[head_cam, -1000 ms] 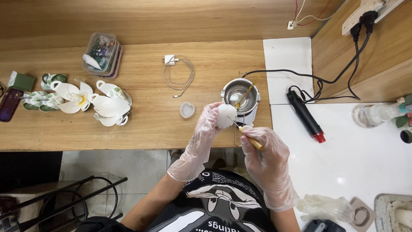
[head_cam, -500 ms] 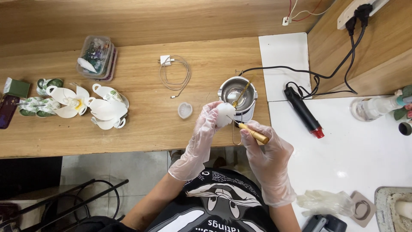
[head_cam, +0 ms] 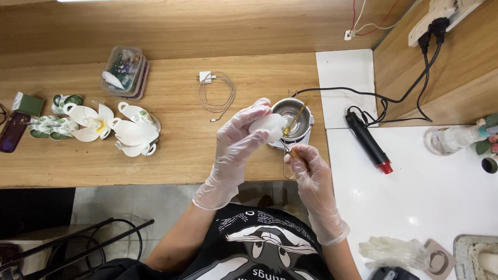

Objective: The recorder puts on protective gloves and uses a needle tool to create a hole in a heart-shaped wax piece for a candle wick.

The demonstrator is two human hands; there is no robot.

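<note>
Your left hand, in a clear glove, has its fingers curled snugly around a small white rounded piece, thumb and fingertips pressing it from both sides, so the grip is narrow and full. You hold that piece above the near edge of the wooden table, just left of the small metal pot, close enough that the two seem to touch in this view.

Your right hand, also gloved, pinches a thin tool with a yellowish handle; the fingers are closed tight on it, and its tip points up toward the white piece. A second slim stick leans inside the pot.

Compared with half a second ago, your right hand has drawn nearer to your body and sits lower, with the tool now more upright instead of slanting out to the right. Your left hand keeps the same hold on the white piece.

Farther right, a black tool with a red tip lies on the white surface.
</note>
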